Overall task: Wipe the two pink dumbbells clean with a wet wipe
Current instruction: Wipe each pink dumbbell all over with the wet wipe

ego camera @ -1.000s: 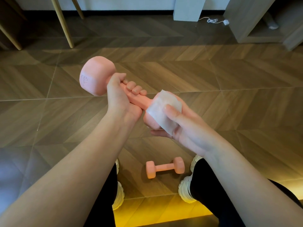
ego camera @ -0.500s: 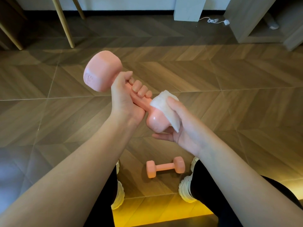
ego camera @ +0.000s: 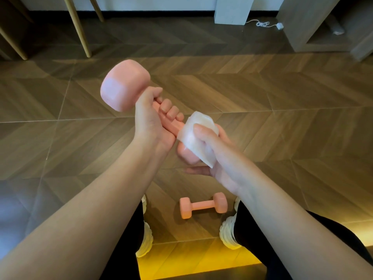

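One pink dumbbell [ego camera: 124, 85] is held in the air, tilted with its far head up and to the left. My left hand [ego camera: 153, 122] grips its handle. My right hand [ego camera: 214, 152] presses a white wet wipe [ego camera: 196, 136] around the near head, which is mostly hidden under the wipe and fingers. A second pink dumbbell [ego camera: 202, 205] lies on the wooden floor between my feet, lengthwise left to right, touched by neither hand.
My white shoes [ego camera: 229, 231] flank the floor dumbbell. Wooden chair legs [ego camera: 77, 27] stand at the back left. A white box [ego camera: 232, 10] with a cable [ego camera: 262, 24] and a wooden cabinet [ego camera: 314, 25] line the back wall.
The held dumbbell has tilted steeper, its far head rising. My right hand has wrapped the wipe further around the near head. The floor dumbbell has not moved.
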Demonstrator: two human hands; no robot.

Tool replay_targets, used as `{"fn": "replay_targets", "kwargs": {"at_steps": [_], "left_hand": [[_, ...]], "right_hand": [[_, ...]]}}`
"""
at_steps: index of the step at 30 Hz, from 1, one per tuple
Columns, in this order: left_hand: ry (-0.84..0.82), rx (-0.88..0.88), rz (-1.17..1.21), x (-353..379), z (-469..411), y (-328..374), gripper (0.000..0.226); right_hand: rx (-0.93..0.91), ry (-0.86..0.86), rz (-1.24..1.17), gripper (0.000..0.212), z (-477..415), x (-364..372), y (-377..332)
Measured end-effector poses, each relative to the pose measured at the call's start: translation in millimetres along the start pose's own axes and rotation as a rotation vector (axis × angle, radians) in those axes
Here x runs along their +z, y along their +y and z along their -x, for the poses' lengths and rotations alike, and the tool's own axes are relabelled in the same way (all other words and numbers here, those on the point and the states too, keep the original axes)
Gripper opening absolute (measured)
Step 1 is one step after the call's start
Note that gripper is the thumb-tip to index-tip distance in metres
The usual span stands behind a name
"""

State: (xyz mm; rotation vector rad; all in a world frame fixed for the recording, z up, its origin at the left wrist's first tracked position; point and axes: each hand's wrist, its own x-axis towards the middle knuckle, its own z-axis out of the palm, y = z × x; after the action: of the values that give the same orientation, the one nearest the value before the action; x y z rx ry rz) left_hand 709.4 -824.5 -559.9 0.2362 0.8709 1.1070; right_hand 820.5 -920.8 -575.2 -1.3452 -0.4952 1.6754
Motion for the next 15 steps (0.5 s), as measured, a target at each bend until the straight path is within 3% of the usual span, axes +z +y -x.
{"fn": "replay_targets", "kwargs": {"at_steps": [5,9,12,15], "left_hand": [[0.010,0.025,-0.017,-0.5,-0.1,2.5,0.034],[0.003,0.015,-0.052,-1.0,2.8,-1.9,0.035],[-0.018,0.036,-0.073,2.2,3.0,-2.2,0.035],[-0.017,0.052,-0.035,3.1,0.3,3.0,0.035]], "right_hand": [[0.038,-0.120,-0.035,0.052,6.8,-8.0,2.5],[0.005,-0.049,0.010,0.039,4.7,-1.9,7.7],[0.001,-0.046,0.000,0.052,2.2,-1.2,5.3],[-0.027,-0.155,-0.057,0.058,3.8,-8.9,1.8]]}}
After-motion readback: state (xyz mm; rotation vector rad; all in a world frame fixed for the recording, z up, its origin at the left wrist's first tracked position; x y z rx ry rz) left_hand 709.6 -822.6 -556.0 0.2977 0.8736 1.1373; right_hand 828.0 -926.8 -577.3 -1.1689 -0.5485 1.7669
